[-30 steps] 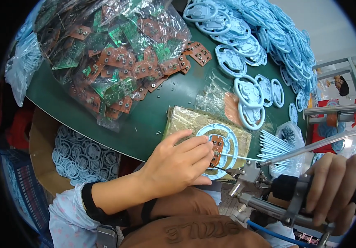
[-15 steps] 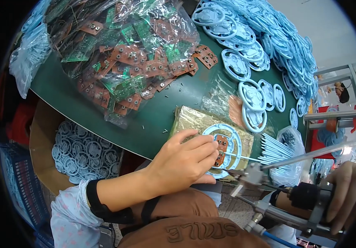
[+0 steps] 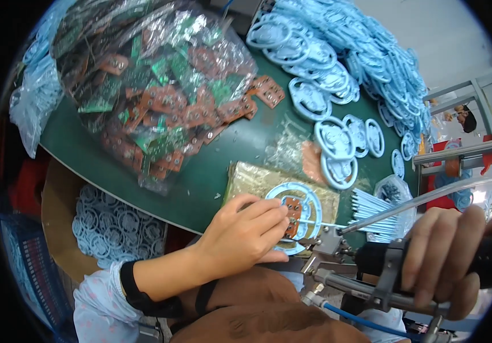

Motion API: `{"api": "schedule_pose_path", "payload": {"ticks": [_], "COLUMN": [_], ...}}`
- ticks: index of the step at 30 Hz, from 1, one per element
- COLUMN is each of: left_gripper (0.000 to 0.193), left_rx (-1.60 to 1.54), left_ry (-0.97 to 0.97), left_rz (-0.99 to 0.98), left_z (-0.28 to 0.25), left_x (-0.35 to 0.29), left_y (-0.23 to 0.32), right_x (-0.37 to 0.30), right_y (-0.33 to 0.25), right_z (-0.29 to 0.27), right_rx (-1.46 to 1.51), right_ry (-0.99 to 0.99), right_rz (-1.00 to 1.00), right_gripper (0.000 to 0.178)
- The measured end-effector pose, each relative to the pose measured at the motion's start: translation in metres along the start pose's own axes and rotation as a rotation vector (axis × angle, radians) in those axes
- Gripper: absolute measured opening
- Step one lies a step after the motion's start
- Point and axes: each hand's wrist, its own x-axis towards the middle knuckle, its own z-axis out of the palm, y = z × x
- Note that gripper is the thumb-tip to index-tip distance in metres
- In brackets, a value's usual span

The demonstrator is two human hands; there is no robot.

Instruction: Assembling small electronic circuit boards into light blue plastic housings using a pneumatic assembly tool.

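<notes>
My left hand (image 3: 244,230) has its fingers bent over the left side of a light blue toy steering wheel (image 3: 316,216), pressing it down. A brown circuit board (image 3: 293,220) lies inside the wheel, partly under my fingertips. The wheel rests on a block wrapped in clear tape (image 3: 246,176). My right hand (image 3: 443,254) is closed around a black power screwdriver (image 3: 374,258) mounted on a metal frame with a clear tube. The metal head (image 3: 329,241) of the screwdriver is at the wheel's lower right edge; the contact point is hidden.
A clear bag of circuit boards (image 3: 171,103) covers the back left of the green table (image 3: 200,197). Light blue wheels (image 3: 366,48) are heaped at the back right. Thin blue rods (image 3: 371,218) lie right of the block. A cardboard box (image 3: 56,220) of blue parts stands left, below the table.
My right hand and the screwdriver body have moved left, closer to the wheel. The view has shifted slightly. My left hand keeps its place on the wheel.
</notes>
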Motion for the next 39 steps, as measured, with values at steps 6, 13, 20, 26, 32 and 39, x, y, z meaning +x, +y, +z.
{"api": "schedule_pose_path", "payload": {"ticks": [6, 13, 20, 26, 32, 39], "left_gripper": [0.044, 0.025, 0.018, 0.027, 0.034, 0.032], "left_rx": [-0.015, 0.648, -0.149, -1.008, -1.197, -0.575], "left_ry": [-0.122, 0.069, -0.049, -0.248, -0.255, -0.263], "left_rz": [-0.001, 0.059, -0.444, -0.703, -0.679, -0.79], "left_z": [-0.032, 0.041, -0.032, -0.064, -0.077, -0.046], "left_x": [0.036, 0.155, 0.184, 0.16, 0.111, 0.019], "left_y": [-0.006, -0.112, -0.088, -0.04, -0.016, -0.005], "right_x": [0.012, 0.027, -0.007, -0.037, -0.021, -0.073], "right_y": [-0.044, -0.044, -0.058, -0.032, 0.036, 0.079], "right_z": [-0.053, -0.087, -0.139, -0.054, -0.015, -0.01], "right_rx": [0.268, 0.061, -0.412, -1.432, -1.231, -0.931], "right_ry": [-0.122, 0.043, 0.923, 0.041, -0.137, -0.122], "right_rz": [-0.098, -0.109, 0.098, -0.237, 0.026, 0.218], "right_gripper": [0.047, 0.054, 0.058, 0.044, 0.072, 0.063]}}
